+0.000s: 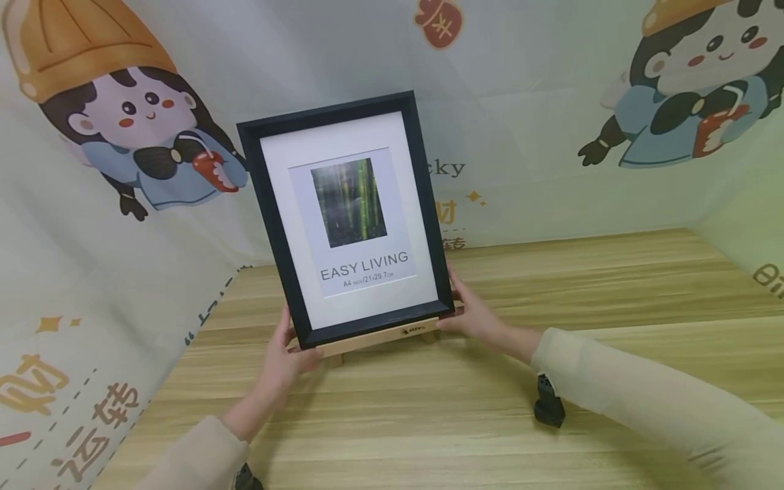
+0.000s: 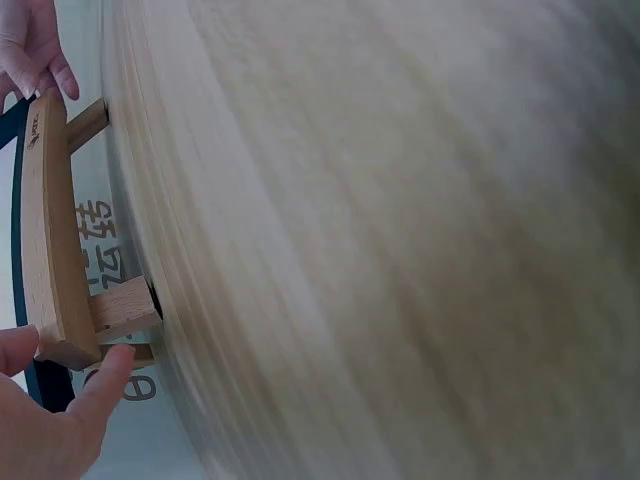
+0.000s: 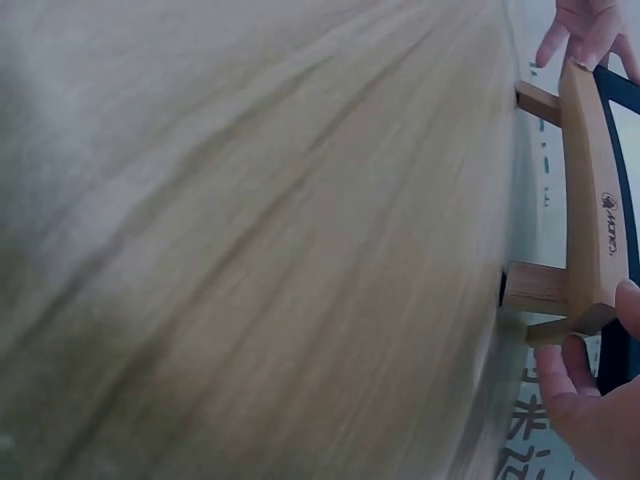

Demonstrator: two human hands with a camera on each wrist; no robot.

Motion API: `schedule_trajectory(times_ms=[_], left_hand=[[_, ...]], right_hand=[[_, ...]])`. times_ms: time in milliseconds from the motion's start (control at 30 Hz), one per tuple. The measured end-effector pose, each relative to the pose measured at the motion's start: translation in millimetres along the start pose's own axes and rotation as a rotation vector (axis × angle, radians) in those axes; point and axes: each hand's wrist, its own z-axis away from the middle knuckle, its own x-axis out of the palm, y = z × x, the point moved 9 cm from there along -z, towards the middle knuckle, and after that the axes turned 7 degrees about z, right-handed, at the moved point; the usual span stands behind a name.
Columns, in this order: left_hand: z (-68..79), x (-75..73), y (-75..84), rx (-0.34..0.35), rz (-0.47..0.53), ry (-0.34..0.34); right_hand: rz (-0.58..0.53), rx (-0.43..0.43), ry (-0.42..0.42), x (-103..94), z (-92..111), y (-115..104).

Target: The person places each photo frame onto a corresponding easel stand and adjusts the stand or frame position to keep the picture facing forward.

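A black picture frame (image 1: 367, 314) with a white mat, a bamboo print and the words EASY LIVING leans upright on a small wooden easel (image 1: 380, 337). The left hand (image 1: 283, 361) holds the left end of the easel's ledge at the frame's lower corner, thumb in front. At the opposite end, the right hand (image 1: 474, 313) grips in the same way, its thumb on the ledge. Short easel legs (image 2: 127, 305) show below the ledge in the left wrist view, and the ledge (image 3: 590, 185) carries a small dark logo. The frame hides the easel's back.
A wood-grain table (image 1: 392, 422) lies under the easel. Behind it hangs a pale cloth (image 1: 527, 197) printed with cartoon figures and lettering. Dark wrist devices (image 1: 548, 401) hang below the cream sleeves (image 1: 637, 395).
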Motion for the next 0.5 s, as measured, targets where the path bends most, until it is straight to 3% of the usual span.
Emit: schedule_trajectory(times_ms=[300, 500], left_hand=[[-0.4, 1.8, -3.4, 0.008, 0.029, 0.015], [-1.9, 1.2, -4.6, 0.021, 0.032, 0.021]], right_hand=[[-0.082, -0.025, 0.006, 5.0, -1.2, 2.5], [-0.064, -0.025, 0.013, 5.6, -0.3, 1.0]])
